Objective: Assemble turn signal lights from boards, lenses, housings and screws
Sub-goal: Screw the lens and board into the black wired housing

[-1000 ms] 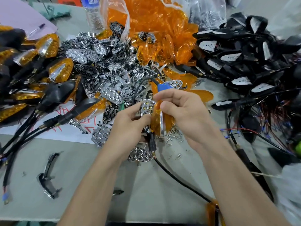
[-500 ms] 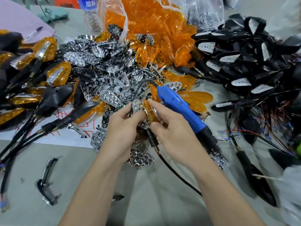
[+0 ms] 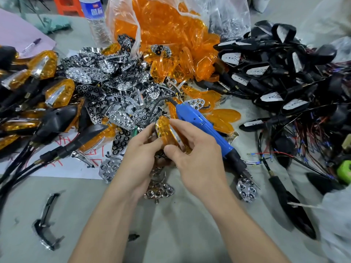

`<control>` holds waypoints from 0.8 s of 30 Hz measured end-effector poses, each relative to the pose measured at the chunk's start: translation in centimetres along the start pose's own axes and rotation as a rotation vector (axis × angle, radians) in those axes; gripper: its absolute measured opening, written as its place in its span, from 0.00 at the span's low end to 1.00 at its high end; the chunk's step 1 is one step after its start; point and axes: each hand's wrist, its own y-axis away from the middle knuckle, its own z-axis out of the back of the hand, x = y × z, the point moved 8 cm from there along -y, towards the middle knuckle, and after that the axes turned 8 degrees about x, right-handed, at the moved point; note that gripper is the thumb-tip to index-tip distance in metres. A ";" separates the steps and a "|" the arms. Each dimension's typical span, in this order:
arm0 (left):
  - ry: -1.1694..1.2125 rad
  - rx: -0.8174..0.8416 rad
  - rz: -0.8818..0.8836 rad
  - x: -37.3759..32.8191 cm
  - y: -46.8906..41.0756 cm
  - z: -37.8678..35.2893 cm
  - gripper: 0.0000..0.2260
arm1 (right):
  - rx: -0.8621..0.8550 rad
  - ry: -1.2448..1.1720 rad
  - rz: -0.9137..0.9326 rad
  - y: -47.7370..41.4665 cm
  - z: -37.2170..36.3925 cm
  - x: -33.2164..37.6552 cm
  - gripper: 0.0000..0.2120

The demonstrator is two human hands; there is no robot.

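Near the middle, the left hand [image 3: 140, 149] and right hand [image 3: 197, 154] both pinch an orange lens [image 3: 164, 132], their fingers curled round its edges. The fingers hide whatever sits beneath it. A blue screwdriver [image 3: 204, 130] lies on the surface [image 3: 180, 224] just right, partly behind the right hand.

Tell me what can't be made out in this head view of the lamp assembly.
All in the head view.
Whatever sits beneath the lens: hidden by the left hand and right hand.
Bit of the screwdriver: blurred and too small.
Top of the bottle: cut off by the upper edge.
Green thing: cut off by the right edge.
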 end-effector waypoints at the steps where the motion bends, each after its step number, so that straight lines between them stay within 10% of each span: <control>1: 0.040 0.014 0.006 0.1 -0.1 0.0 0.14 | -0.010 0.006 0.004 -0.1 0.2 0.0 0.26; 24: -0.025 0.130 -0.080 0.1 -0.3 -0.4 0.21 | 0.111 0.047 0.058 -0.7 2.3 0.0 0.24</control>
